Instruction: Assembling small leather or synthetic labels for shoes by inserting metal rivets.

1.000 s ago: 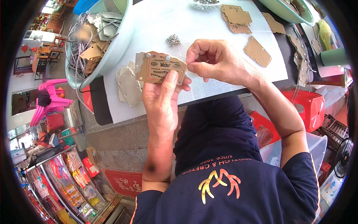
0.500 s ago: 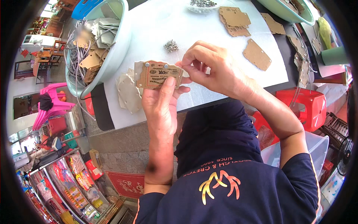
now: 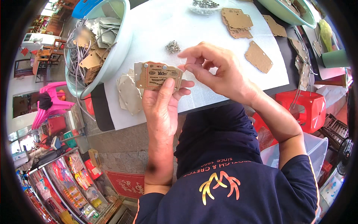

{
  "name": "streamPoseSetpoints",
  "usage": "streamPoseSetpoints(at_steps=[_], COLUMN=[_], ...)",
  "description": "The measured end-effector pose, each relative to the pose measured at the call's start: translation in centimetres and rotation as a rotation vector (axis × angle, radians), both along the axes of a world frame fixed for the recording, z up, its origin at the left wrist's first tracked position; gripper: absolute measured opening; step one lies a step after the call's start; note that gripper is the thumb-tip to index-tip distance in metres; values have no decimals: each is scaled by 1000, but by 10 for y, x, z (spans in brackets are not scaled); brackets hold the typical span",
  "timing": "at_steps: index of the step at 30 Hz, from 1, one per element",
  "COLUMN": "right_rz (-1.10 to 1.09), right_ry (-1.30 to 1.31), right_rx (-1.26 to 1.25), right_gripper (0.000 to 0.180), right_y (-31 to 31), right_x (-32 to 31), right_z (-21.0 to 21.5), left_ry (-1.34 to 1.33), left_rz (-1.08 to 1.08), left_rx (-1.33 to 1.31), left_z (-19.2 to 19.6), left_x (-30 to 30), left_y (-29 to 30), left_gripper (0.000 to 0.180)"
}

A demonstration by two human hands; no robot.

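My left hand [image 3: 162, 106] is closed on a printed brown cardboard tag [image 3: 158, 76], its thumb lying across the front. A grey layer shows along the tag's left edge, and two silver studs sit near its top. Just at the tag's right corner is my right hand [image 3: 222, 72]. Its index finger stretches out, while thumb and another finger press together; anything between them is too small to name. Beyond the tag lies a little heap of silver studs [image 3: 172, 46]. Grey card pieces [image 3: 128, 95] lie on the table left of my left hand.
A pale green basin [image 3: 125, 41] at left holds cards and grey cords. Brown cards [image 3: 258, 56] lie on the white-covered table [image 3: 149, 30] at right. A clear bowl [image 3: 204, 10] of small metal parts stands at the back. A red stool [image 3: 304, 108] stands right of the table.
My right index finger has lifted and straightened away from the thumb. The right hand is slightly farther from the tag's corner. The left hand still holds the tag in nearly the same place.
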State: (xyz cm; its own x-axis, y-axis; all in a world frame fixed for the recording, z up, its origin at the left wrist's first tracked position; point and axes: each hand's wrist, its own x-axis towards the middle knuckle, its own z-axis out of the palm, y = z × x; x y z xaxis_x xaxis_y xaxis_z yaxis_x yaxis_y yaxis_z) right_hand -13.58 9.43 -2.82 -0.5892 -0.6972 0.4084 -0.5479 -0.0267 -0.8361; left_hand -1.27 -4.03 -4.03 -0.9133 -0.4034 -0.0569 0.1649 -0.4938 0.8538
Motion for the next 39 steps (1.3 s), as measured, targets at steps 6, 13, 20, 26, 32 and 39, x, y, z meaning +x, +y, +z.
streamPoseSetpoints(at_steps=[6, 13, 20, 26, 32, 39], right_rz=[103, 169, 137, 31, -21, 8], right_ry=[-581, -935, -969, -618, -517, -698], right_rx=[-126, -236, -230, -112, -62, -12], right_gripper=[32, 33, 28, 20, 17, 19], right_y=[2, 5, 3, 5, 7, 11], right_x=[2, 2, 5, 13, 13, 9], right_z=[-1, -3, -3, -4, -1, 8], left_ry=[-37, -20, 22, 22, 21, -12], left_rz=[25, 21, 31, 52, -1, -9], left_rx=[29, 82, 72, 24, -19, -15], left_z=[8, 10, 12, 11, 9, 15], left_x=[0, 3, 2, 3, 4, 2], left_y=[4, 3, 6, 7, 4, 4], left_gripper=[34, 33, 33, 33, 40, 36])
